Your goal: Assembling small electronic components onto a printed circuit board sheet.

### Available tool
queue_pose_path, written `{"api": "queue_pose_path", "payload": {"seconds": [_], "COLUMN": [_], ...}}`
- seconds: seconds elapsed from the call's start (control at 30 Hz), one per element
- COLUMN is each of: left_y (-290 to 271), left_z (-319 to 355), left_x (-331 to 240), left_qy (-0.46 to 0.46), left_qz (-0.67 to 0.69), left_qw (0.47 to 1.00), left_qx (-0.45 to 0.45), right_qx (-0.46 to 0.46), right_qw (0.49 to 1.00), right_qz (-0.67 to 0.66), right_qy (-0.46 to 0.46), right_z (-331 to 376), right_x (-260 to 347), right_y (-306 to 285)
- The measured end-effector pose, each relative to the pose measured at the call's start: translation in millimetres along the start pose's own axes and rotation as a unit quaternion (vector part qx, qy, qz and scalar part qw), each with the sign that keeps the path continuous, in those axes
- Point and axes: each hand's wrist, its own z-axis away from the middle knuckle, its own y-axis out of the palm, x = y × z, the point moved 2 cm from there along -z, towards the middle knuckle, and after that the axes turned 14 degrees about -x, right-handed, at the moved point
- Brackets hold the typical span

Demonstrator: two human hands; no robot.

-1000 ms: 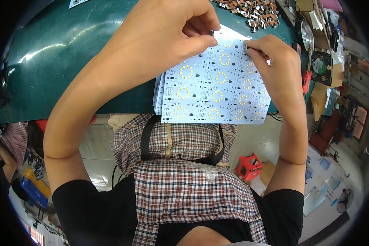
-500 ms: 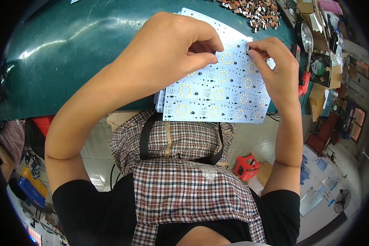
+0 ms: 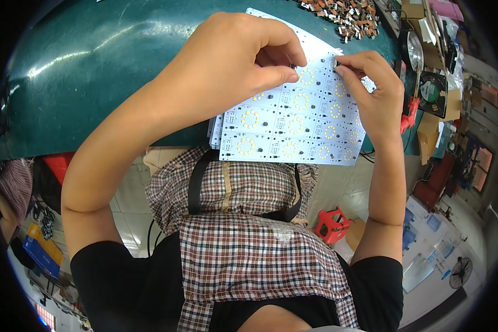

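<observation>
A white circuit board panel (image 3: 272,117) lies on top of a stack of similar panels at the near edge of the green table. It carries rings of small yellow LEDs and black components in a grid. Over its upper part bends my left hand (image 3: 232,55), thumb and index finger closed at a tiny dark part on the board. My right hand (image 3: 377,86) pinches at another small dark spot near the panel's upper right edge. Whatever sits between the fingertips of either hand is too small to name.
A heap of small brown-and-white components (image 3: 351,19) covers the table's far right. Beyond it are a fan (image 3: 431,93), a cardboard box (image 3: 427,133) and red-handled tools (image 3: 410,113). A red stool (image 3: 332,224) stands on the floor below.
My left fingertips have shifted slightly to the right over the panel. My right hand stays at nearly the same place, and the panel has barely moved.
</observation>
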Motion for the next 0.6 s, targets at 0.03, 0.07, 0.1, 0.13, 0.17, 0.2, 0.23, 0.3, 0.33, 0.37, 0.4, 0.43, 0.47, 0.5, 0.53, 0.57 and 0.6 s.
{"api": "queue_pose_path", "payload": {"seconds": [0.03,0.07,0.1,0.13,0.17,0.2,0.23,0.3,0.33,0.37,0.4,0.43,0.47,0.5,0.53,0.57,0.6], "left_y": [-0.1,-0.1,-0.4,-0.7,-0.9,-0.9,-1.1,-1.3,-1.2,-1.3,-1.5,-1.6,-1.7,-1.7,-1.8,-1.8,-2.1], "left_z": [0.2,0.3,0.3,0.4,0.3,0.5,0.5,0.5,0.8,1.1,1.7,2.0,2.1,1.7,1.2,0.7,0.7], "left_x": [0.1,0.2,0.4,0.6,0.8,0.9,0.8,0.6,0.8,1.0,1.1,1.5,1.9,2.2,2.5,2.6,2.9], "left_qy": [0.000,-0.003,-0.005,-0.005,-0.005,-0.006,-0.006,-0.003,-0.003,-0.001,0.001,0.001,0.004,0.007,0.008,0.007,0.006], "left_qz": [0.000,0.002,0.003,0.003,0.002,0.002,0.002,-0.003,-0.002,0.000,0.002,0.002,0.007,0.011,0.012,0.013,0.014], "left_qw": [1.000,1.000,1.000,1.000,1.000,1.000,1.000,1.000,1.000,1.000,1.000,1.000,1.000,1.000,1.000,1.000,1.000], "left_qx": [0.000,0.001,0.002,0.002,0.003,0.004,0.004,0.003,0.003,0.000,-0.004,-0.005,-0.004,-0.004,-0.006,-0.005,-0.003], "right_qx": [-0.003,-0.006,-0.006,-0.009,-0.013,-0.012,-0.013,-0.014,-0.015,-0.015,-0.014,-0.015,-0.015,-0.014,-0.015,-0.015,-0.015], "right_qw": [1.000,1.000,1.000,1.000,1.000,1.000,1.000,1.000,1.000,1.000,1.000,1.000,1.000,1.000,1.000,1.000,1.000], "right_qz": [-0.003,-0.005,-0.005,-0.008,-0.010,-0.010,-0.005,0.001,0.000,-0.001,-0.001,0.000,0.002,0.002,0.003,0.004,0.004], "right_qy": [-0.003,-0.005,-0.006,-0.004,-0.002,-0.002,-0.005,-0.008,-0.009,-0.009,-0.010,-0.010,-0.010,-0.012,-0.013,-0.015,-0.016], "right_z": [0.4,0.8,1.2,1.6,1.7,1.7,1.7,1.6,1.5,1.4,1.4,1.5,1.6,1.1,0.5,-0.3,-0.5], "right_x": [-0.5,-0.7,-0.8,-0.9,-0.7,-0.4,0.0,0.5,0.7,0.9,1.1,1.1,1.1,0.8,0.4,0.3,0.8], "right_y": [0.1,0.2,1.0,1.6,2.0,2.2,2.2,2.3,2.3,2.2,2.3,2.3,2.3,2.3,2.2,1.9,1.9]}}
